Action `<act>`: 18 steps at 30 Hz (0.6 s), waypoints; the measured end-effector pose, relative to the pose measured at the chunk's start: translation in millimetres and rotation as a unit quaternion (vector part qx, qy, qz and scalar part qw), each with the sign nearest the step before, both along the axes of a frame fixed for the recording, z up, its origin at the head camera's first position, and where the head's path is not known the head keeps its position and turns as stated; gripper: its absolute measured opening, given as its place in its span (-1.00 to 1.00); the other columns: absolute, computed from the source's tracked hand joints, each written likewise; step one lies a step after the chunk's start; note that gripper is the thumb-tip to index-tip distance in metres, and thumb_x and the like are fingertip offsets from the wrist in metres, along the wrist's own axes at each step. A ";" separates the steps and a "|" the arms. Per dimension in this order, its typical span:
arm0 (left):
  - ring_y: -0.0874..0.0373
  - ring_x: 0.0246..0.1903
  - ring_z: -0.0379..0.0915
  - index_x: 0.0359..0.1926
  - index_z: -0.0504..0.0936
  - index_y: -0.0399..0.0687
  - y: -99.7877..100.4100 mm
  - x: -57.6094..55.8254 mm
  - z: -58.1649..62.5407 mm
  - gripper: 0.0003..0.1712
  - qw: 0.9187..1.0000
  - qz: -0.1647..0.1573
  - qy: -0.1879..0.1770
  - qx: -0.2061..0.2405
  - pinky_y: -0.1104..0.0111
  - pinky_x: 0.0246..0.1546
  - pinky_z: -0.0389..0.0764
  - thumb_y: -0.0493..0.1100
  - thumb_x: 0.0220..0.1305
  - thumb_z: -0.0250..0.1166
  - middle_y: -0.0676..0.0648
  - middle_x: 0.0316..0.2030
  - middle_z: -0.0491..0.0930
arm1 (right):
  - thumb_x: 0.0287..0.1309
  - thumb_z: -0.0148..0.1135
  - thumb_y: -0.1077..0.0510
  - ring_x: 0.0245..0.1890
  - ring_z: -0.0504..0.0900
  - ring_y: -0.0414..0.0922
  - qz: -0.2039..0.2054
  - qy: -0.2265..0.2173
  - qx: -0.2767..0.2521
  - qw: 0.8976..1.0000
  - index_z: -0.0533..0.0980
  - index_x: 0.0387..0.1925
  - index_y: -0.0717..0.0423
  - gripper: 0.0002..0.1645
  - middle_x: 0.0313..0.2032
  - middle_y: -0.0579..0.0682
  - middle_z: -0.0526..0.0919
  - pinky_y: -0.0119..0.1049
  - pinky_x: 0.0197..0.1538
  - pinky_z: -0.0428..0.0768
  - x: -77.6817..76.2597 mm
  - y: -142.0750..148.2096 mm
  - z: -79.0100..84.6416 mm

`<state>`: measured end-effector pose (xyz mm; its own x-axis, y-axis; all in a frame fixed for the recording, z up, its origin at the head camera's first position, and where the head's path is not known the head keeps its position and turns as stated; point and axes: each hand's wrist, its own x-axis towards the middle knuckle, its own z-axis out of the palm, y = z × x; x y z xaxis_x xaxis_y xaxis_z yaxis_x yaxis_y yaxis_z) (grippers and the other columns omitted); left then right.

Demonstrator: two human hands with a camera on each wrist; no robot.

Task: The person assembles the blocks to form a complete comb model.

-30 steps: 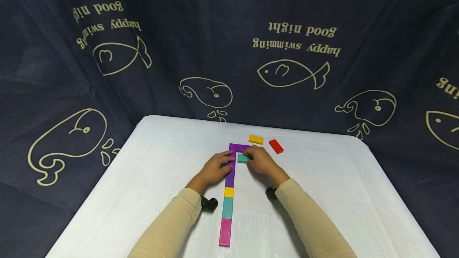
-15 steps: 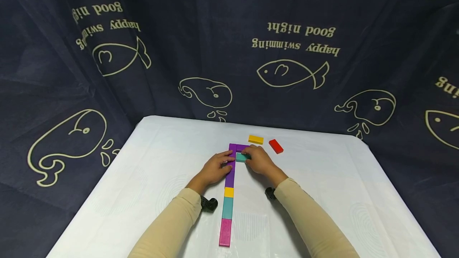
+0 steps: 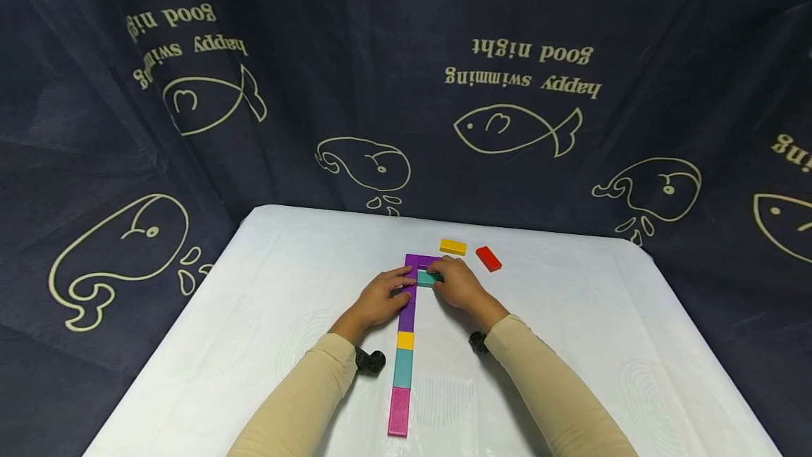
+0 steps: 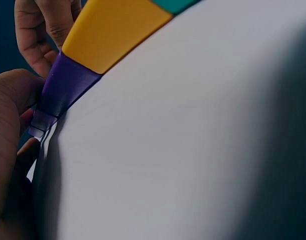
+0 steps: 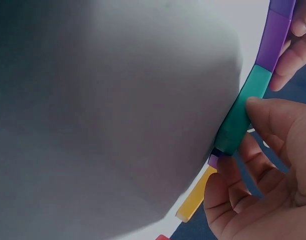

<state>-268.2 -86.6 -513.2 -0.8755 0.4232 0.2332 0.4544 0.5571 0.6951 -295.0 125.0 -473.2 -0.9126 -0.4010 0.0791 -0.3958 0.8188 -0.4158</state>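
A row of flat blocks runs up the white table: a pink block, a teal block, a yellow block, then purple blocks. At the far end another purple block turns off to the right. My left hand rests against the left side of the purple blocks, its fingertips touching them. My right hand pinches a second teal block between thumb and fingers. In the right wrist view, that block's far end meets the side of the purple row. My fingers partly hide it in the head view.
A loose yellow block and a red block lie beyond my right hand, near the table's back edge. A dark curtain with fish prints hangs behind the white table.
My right hand has slid the teal block a little left and away from me, closing the gap to the purple row. The left hand stays in place.
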 end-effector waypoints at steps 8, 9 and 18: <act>-0.11 0.37 0.23 0.18 0.63 -0.12 0.1 0.2 0.6 -0.59 1.000 0.001 -0.002 0.003 0.02 0.37 0.25 -0.23 0.32 0.26 -0.10 0.39 0.35 | 0.16 0.36 0.30 -0.08 0.54 0.06 -0.002 0.003 0.005 1.000 0.64 -0.06 0.13 -0.72 -0.09 0.07 0.63 -0.05 0.13 0.54 0.3 -0.8 0.7; -0.10 0.37 0.23 0.18 0.63 -0.11 0.2 0.3 0.5 -0.59 1.000 0.001 -0.003 0.003 0.02 0.37 0.25 -0.23 0.32 0.26 -0.10 0.39 0.35 | 0.16 0.37 0.30 -0.08 0.54 0.06 -0.003 0.004 0.007 1.000 0.64 -0.07 0.13 -0.72 -0.10 0.07 0.63 -0.05 0.13 0.54 0.5 -0.9 0.8; -0.17 0.36 0.24 0.17 0.62 -0.17 -0.4 1.9 0.0 -0.59 1.000 -0.003 0.012 0.015 -0.05 0.35 0.25 -0.23 0.31 0.23 -0.16 0.38 0.35 | 0.18 0.35 0.27 -0.05 0.54 0.06 -0.006 0.001 0.017 1.000 0.63 -0.02 0.12 -0.70 -0.07 0.06 0.62 -0.06 0.17 0.52 1.0 -2.1 0.4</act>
